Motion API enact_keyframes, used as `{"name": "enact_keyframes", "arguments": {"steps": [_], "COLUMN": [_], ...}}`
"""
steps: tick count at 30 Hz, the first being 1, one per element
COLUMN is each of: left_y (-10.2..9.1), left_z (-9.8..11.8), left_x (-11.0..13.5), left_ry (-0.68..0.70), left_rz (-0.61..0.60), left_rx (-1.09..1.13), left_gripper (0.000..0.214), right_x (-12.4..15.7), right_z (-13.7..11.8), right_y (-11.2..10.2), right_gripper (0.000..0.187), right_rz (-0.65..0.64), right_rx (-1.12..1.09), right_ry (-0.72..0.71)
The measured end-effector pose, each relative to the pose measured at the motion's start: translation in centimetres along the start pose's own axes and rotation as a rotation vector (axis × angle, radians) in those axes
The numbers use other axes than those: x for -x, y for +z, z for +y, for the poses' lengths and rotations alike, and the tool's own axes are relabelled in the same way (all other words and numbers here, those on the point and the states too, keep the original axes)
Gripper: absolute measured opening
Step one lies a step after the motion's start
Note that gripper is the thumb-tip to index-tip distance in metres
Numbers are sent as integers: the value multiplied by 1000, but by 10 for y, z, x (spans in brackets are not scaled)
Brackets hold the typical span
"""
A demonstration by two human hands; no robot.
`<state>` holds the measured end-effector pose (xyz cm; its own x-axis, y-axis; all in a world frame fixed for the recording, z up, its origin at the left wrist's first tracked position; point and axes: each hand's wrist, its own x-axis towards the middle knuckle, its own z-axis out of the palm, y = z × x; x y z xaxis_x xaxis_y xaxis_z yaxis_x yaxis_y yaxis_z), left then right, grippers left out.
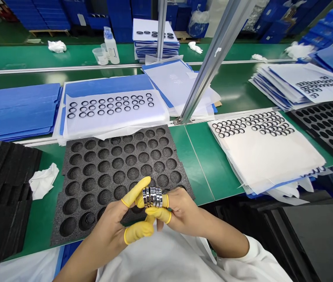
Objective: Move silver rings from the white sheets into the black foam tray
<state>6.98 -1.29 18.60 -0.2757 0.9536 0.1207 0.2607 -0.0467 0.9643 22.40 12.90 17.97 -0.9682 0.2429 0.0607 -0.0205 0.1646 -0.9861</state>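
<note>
A stack of several shiny metal rings (152, 197) sits upright between my hands, gripped by the fingertips of both. My left hand (107, 223) and my right hand (181, 209) wear yellow finger cots (135, 231) and hover just above the near edge of a black foam tray (110, 168) with round recesses. One dark ring (88, 220) lies in a recess near my left hand. The rings hide part of my right fingers.
Sheets of white paper bearing rows of dark rings (116, 113) lie on blue folders beyond the tray. Another ringed sheet (263, 152) lies to the right. Stacked black foam (1, 196) stands left; an aluminium post (213, 66) rises from the green bench.
</note>
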Motion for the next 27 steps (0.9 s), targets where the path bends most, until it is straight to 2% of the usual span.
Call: {"name": "enact_keyframes", "arguments": {"steps": [3,6,11,14,17,20,23,27], "left_y": [2,3,3,3,4,5,5,4], "left_z": [-8,-15,-15,-16,-17,-18,-17,-12], "left_x": [1,3,3,2,0,-3,-7,-13], "left_ry": [-66,-91,-96,-52,-22,-12,14,37], "left_rz": [-26,44,81,108,119,116,99,122], "left_rx": [81,133,208,200,187,160,148,128], "left_gripper": [64,61,58,62,64,64,61,55], "right_x": [0,0,-2,-3,-4,-4,-3,-2], "right_z": [7,10,6,5,4,0,-10,-20], "right_y": [1,-1,-7,-8,-9,-11,-14,-15], "right_gripper": [48,46,43,42,37,33,31,59], "right_rz": [16,11,38,36,-11,-44,-136,-316], "right_rx": [147,300,492,537,528,405,112,-409], "right_ry": [-108,-203,-327,-331,-254,-136,-3,196]}}
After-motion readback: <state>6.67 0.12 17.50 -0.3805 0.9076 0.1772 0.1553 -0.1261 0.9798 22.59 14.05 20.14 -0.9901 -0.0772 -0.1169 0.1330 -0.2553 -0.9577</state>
